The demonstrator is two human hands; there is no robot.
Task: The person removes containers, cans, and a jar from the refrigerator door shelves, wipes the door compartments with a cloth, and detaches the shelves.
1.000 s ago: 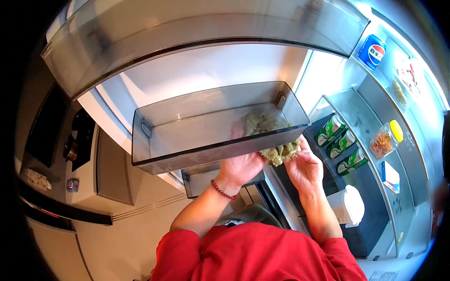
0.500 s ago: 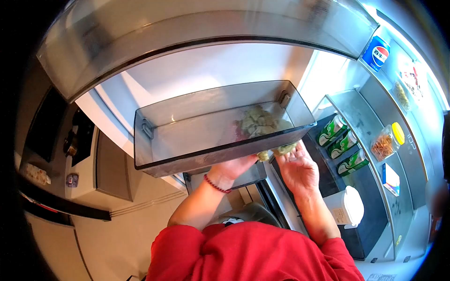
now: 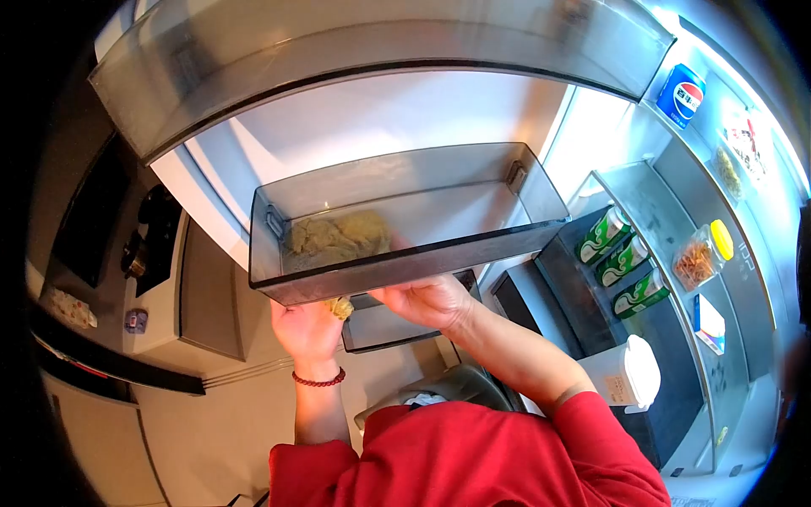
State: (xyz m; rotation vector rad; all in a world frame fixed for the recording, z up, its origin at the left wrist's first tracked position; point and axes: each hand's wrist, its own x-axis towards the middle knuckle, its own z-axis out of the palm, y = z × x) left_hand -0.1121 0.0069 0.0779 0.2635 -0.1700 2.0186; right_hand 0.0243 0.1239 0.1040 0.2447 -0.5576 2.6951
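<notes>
Nearest the camera is a red shirt (image 3: 473, 456), cut off by the lower edge of the view. Ahead of it, the left hand (image 3: 306, 331), with a beaded bracelet (image 3: 319, 380) at its wrist, shows its palm; its fingers are hidden, so its grip cannot be confirmed. The right hand (image 3: 429, 302) reaches across toward it, fingers behind the bin wall; whether it is open or closed cannot be told. A yellowish-green cloth (image 3: 340, 308) is located beside the left palm: one folded corner projects below the translucent door bin (image 3: 422, 262), and the remainder appears blurred through the plastic, at the bin's left end. Contact between cloth and underside cannot be verified. A lower bin (image 3: 397, 325) is partly covered by the right hand; an upper bin (image 3: 380, 42) is cut off at the top. To the right, a white-lidded container (image 3: 639, 372) is partly covered by the right arm. Beyond it are green cans (image 3: 640, 294), a small box (image 3: 709, 324), a yellow-lidded jar (image 3: 704, 255) and a blue can (image 3: 681, 95). At far left, a dark pot (image 3: 133, 256) is hard to make out.
</notes>
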